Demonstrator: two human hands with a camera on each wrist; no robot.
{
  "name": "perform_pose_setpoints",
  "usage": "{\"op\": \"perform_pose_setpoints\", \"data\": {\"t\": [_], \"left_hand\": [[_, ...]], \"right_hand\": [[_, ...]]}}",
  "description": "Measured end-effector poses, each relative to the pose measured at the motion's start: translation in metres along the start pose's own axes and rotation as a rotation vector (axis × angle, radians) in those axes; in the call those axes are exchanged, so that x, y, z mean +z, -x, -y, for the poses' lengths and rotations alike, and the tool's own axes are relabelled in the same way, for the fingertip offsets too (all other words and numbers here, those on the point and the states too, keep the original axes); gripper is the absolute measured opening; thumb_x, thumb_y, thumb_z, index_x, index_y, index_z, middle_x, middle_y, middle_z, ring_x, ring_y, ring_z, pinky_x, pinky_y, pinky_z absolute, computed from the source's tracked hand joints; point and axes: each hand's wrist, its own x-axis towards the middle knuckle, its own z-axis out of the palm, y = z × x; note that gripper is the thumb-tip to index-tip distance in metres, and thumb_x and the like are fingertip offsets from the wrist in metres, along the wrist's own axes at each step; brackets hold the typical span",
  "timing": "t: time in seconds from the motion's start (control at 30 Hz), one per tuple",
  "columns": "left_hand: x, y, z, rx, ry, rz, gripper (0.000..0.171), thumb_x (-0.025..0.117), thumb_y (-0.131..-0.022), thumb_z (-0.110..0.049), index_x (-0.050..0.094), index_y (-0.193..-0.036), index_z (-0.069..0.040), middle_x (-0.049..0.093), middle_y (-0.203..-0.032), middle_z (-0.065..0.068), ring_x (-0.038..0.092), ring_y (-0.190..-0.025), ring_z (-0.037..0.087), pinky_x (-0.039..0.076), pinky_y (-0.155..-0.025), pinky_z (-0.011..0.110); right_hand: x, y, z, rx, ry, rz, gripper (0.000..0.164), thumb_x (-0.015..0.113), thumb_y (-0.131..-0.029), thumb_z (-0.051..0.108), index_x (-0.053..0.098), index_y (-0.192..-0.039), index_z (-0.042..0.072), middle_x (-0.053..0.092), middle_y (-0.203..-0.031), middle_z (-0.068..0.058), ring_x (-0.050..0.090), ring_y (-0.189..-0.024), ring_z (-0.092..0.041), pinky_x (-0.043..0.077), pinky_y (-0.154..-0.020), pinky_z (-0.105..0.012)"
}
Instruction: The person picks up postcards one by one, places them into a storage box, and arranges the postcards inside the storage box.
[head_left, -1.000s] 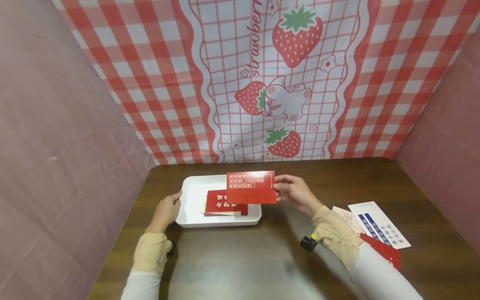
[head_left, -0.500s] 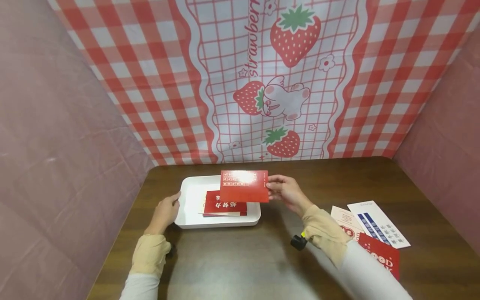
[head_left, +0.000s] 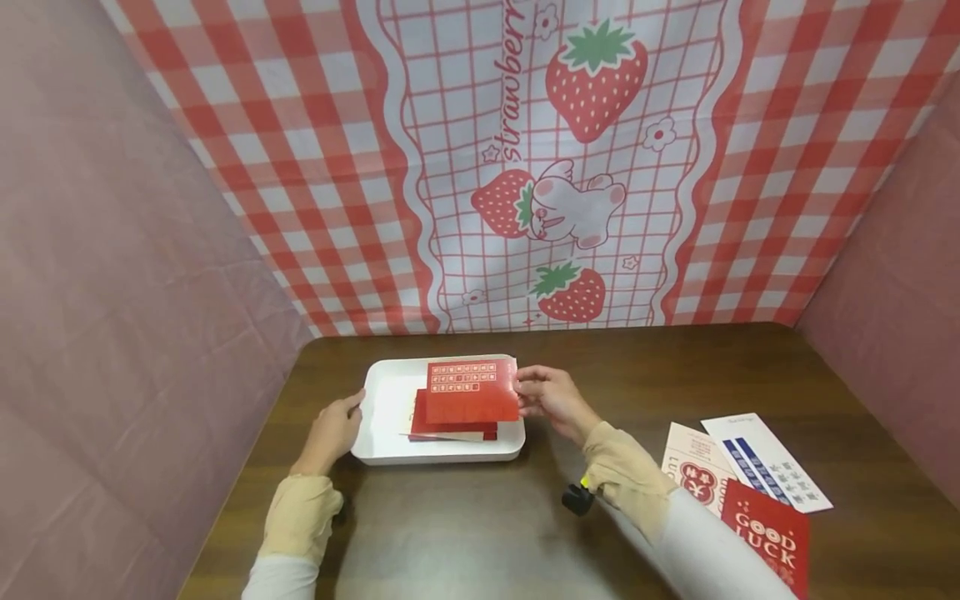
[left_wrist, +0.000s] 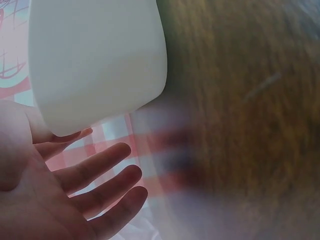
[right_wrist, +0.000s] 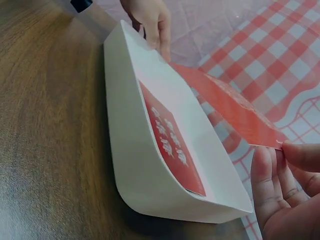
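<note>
Gripping a red card (head_left: 468,410) by one short edge between the thumb and fingers of the right hand (head_left: 553,398), above a white tray (head_left: 386,417) on a brown table (head_left: 450,525). From the head camera, printed with rows of small boxed characters and seemingly flat over the tray's contents. From the right wrist, tilted instead and lifted above the rim, with checked cloth (right_wrist: 262,82) in sight through the gap between. Touching the tray's opposite end with the left hand (head_left: 330,432). From the left wrist, with fingers (left_wrist: 107,189) extended and spread below the tray's plain outer wall, thumb side partly hidden behind it; impossible to tell how firm a contact. Inside the tray, a stack of cards (head_left: 453,436), half covered in the head view, with red, cream and dark edges below. Clearer from the right wrist, topped in red with white characters. In the head view only, to the right on the table: a cream card (head_left: 693,467), a white card (head_left: 772,454) with blue bars, and a "GOOD LUCK" card (head_left: 765,529) in red, overlapping the cream and partly behind the right sleeve (head_left: 716,546).
</note>
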Motion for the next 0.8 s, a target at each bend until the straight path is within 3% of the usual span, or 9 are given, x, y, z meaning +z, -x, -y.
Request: {"op": "perform_pose_setpoints", "data": {"t": [0.43,0.57,0.8], "left_hand": [[0.001,0.000,-0.001,-0.006,0.011,0.021,0.041,0.043,-0.093,-0.012,0.049,-0.133,-0.006,0.050,-0.133,0.025,0.054,-0.104,0.039,0.044,-0.088,0.056],[0.002,-0.001,-0.001,-0.003,0.012,0.038,0.041,0.043,-0.093,-0.013,0.049,-0.133,-0.006,0.050,-0.134,0.025,0.053,-0.102,0.037,0.045,-0.087,0.055],[0.000,-0.001,-0.001,-0.015,0.017,0.025,0.041,0.044,-0.093,-0.012,0.049,-0.133,-0.006,0.050,-0.133,0.027,0.052,-0.098,0.036,0.044,-0.085,0.055]], "right_hand": [[0.024,-0.012,-0.013,0.115,0.100,-0.104,0.023,0.056,-0.085,-0.003,0.057,-0.108,-0.007,0.059,-0.074,-0.008,0.057,-0.054,-0.013,0.053,-0.046,-0.022],[0.027,-0.014,-0.016,0.102,0.154,-0.143,0.021,0.057,-0.084,-0.003,0.059,-0.105,-0.006,0.060,-0.076,-0.010,0.057,-0.054,-0.015,0.054,-0.047,-0.024],[0.026,-0.020,-0.019,0.036,0.207,-0.138,0.026,0.053,-0.083,-0.006,0.059,-0.108,-0.012,0.060,-0.078,-0.014,0.059,-0.054,-0.014,0.056,-0.053,-0.026]]}}
